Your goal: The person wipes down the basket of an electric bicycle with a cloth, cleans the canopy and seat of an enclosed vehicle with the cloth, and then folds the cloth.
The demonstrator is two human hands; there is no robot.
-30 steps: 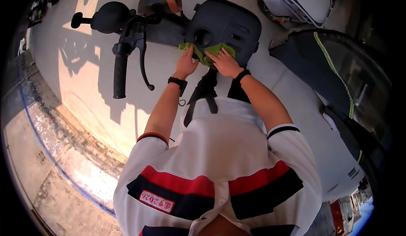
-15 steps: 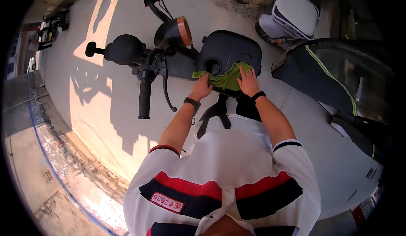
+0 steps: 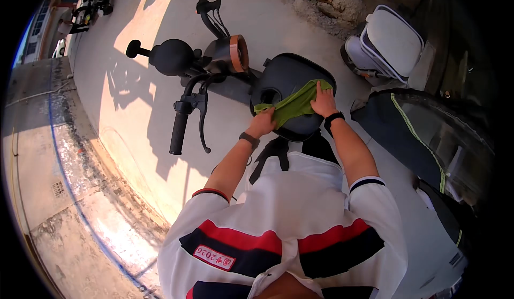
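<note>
A green cloth (image 3: pixel 297 105) stretches slantwise across the black rounded case (image 3: pixel 289 74) at the front of a two-wheeler, taut between my two hands. My left hand (image 3: pixel 262 122) pinches its lower left end near the case's round opening (image 3: pixel 269 96). On the upper right end, my right hand (image 3: pixel 323 102) is closed, thumb and fingers gripping the cloth near the case's right edge. The cloth lies on or just over the case; I cannot tell how much of it touches.
Left of the case are a handlebar grip (image 3: pixel 179 133) with its brake lever (image 3: pixel 204 122) and an orange-rimmed headlamp (image 3: pixel 239 53). A white lidded bucket (image 3: pixel 393 40) stands at the upper right. Below it is a dark cover (image 3: pixel 399 125) with a yellow-green stripe.
The cloth was bunched along the case's near edge with my right hand spread over it. Now it is pulled taut, higher on the right. The whole view has shifted slightly.
</note>
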